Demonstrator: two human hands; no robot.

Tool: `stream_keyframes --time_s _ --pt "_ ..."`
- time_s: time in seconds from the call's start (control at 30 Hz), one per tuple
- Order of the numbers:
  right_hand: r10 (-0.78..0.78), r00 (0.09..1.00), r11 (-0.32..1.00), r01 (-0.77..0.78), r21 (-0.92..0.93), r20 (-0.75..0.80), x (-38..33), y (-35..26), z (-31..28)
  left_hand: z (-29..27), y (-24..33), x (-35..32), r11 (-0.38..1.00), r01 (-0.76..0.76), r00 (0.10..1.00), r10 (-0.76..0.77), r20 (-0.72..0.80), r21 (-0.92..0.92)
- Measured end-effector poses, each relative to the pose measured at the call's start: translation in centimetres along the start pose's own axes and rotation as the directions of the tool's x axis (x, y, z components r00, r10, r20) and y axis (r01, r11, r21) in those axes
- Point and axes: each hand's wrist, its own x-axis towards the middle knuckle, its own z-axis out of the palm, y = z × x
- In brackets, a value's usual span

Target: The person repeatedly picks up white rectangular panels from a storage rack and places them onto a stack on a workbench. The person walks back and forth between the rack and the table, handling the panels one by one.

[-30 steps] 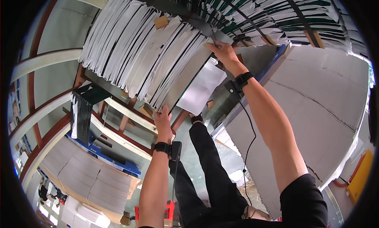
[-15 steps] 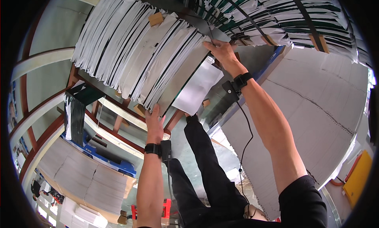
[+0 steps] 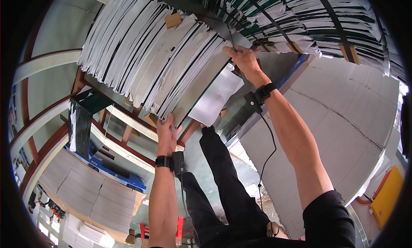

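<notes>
A long row of upright thin sheets (image 3: pixel 124 46), with white paper and dark edges between them, leans in a rack. At its near end stands a flat pane (image 3: pixel 204 87) with a dark green edge, which looks like glass. My left hand (image 3: pixel 167 130) grips the pane's lower left corner, fingers behind and thumb at the front. At the upper right corner, my right hand (image 3: pixel 245 61) is closed on the same pane, its fingertips over the edge. A loose white paper sheet (image 3: pixel 219 95) hangs just below the pane's edge, between my hands. Both wrists carry black straps with small cabled boxes.
The brown and cream rack frame (image 3: pixel 122 143) runs along the left. Strapped sheets (image 3: pixel 300 16) with wooden blocks rise at the upper right. A large grey-white stack (image 3: pixel 339 98) stands at my right, another (image 3: pixel 92 190) at lower left. A small wooden block (image 3: pixel 173 20) tops the row.
Both hands keep their hold on the pane, which has hardly moved. My right hand sits slightly farther right and lower in the picture, and the whole view has shifted a little.
</notes>
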Motion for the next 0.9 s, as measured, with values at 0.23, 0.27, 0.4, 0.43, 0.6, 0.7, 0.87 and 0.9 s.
stream_keyframes --time_s 0.23,0.27,0.4,0.43,0.6,0.7,0.87,0.9 --pt "-0.002 1.000 1.000 0.002 0.003 0.001 0.1 0.6 -0.2 0.5 0.3 -0.2 1.000 -0.026 1.000 0.026 0.008 0.002" --pt "-0.007 1.000 1.000 0.007 0.004 0.011 0.1 0.5 -0.1 0.5 0.4 -0.2 1.000 -0.031 1.000 0.031 0.004 -0.001" --pt "0.005 1.000 1.000 -0.005 -0.010 0.004 0.0 0.8 -0.2 0.1 -0.1 0.1 0.999 -0.032 0.999 0.032 -0.007 -0.009" --pt "0.009 1.000 1.000 -0.009 -0.007 0.001 0.0 1.1 -0.3 -0.2 -0.3 0.6 1.000 -0.028 1.000 0.028 -0.005 -0.002" --pt "-0.020 0.999 1.000 0.019 0.020 0.048 -0.8 2.1 -1.2 0.0 -0.8 0.3 0.998 -0.068 0.998 0.067 -0.018 -0.003" --pt "-0.067 0.997 0.997 0.066 0.041 0.025 -0.5 1.1 -1.1 0.7 -0.6 -0.3 0.995 -0.058 0.993 0.067 -0.099 0.086" --pt "-0.075 0.995 0.997 0.074 0.017 0.072 -0.9 1.5 -1.9 2.1 -2.7 -1.8 0.994 -0.106 0.994 0.106 -0.030 -0.003" --pt "-0.077 0.993 0.997 0.076 0.011 0.089 -1.1 1.4 -2.1 2.3 -3.1 -1.7 0.995 -0.092 0.996 0.092 -0.007 -0.037"
